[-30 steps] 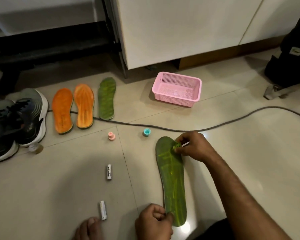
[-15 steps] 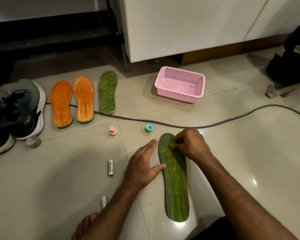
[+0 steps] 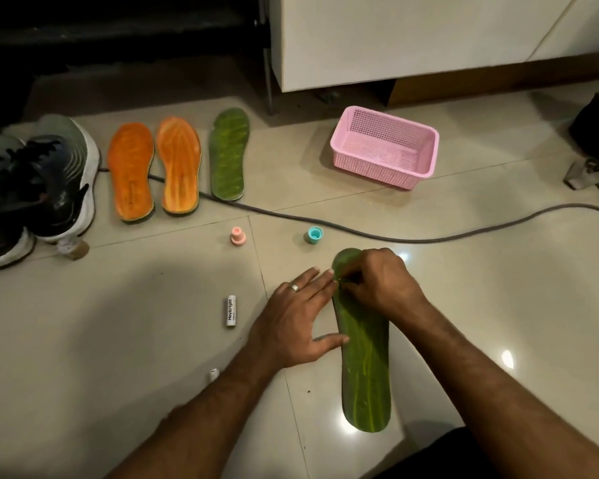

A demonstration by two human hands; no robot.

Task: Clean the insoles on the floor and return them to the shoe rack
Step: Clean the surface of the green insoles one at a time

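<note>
2 hands work on the green insole (image 3: pixel 363 368): your right hand (image 3: pixel 381 281) pinches something small at its toe, your left hand (image 3: pixel 298 323) lies flat beside that grip. Next, rub heelward.

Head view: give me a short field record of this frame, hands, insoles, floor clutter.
left hand: flat, fingers straight, pressing the near green insole at its left edge
right hand: fingers curled at that insole's top end; what it pinches is too small to tell
far green insole: on floor beside two orange insoles
basket: pink, nothing seen inside
cable: runs across the floor
small items: pink cap, teal cap, white tube
</note>
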